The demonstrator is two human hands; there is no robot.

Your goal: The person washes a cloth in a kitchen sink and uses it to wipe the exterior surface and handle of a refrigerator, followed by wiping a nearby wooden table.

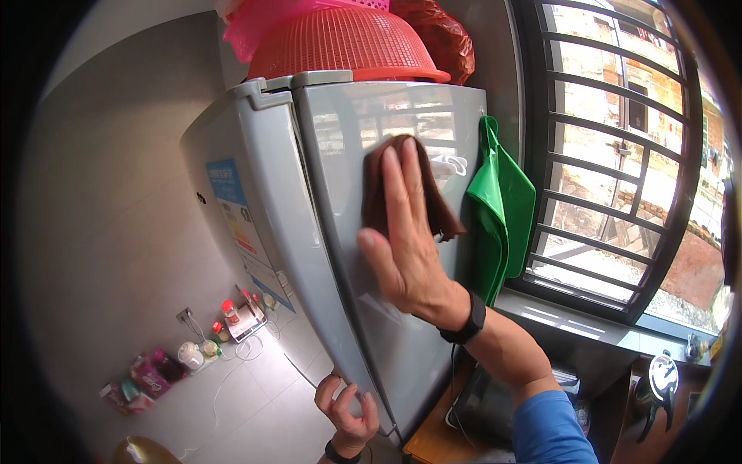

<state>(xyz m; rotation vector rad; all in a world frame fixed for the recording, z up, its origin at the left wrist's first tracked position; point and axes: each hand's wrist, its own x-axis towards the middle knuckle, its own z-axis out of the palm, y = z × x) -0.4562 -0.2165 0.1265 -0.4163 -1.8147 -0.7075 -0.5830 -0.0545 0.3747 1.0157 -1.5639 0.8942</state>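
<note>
My right hand [408, 255], with a dark band on the wrist, lies flat on a brown cloth [377, 185]. It presses the cloth against the grey side panel [382, 342] of a refrigerator. Two fingers reach up over the cloth, and its loose corner hangs to the right. Low in the picture, my left hand [351, 417] is at the lower edge of the refrigerator door [290, 214], fingers curled and apart. How firmly it holds that edge is hidden. Beside the cloth, a white hook [449, 165] sticks to the panel.
A red plastic basket [342, 46] and a red plastic bag [440, 35] top the refrigerator. A green apron-like sheet [501, 203] hangs beside the barred window [608, 162]. Jars [230, 310], packages [153, 374] and cables line the left wall. A pot lid [662, 374] lies lower right.
</note>
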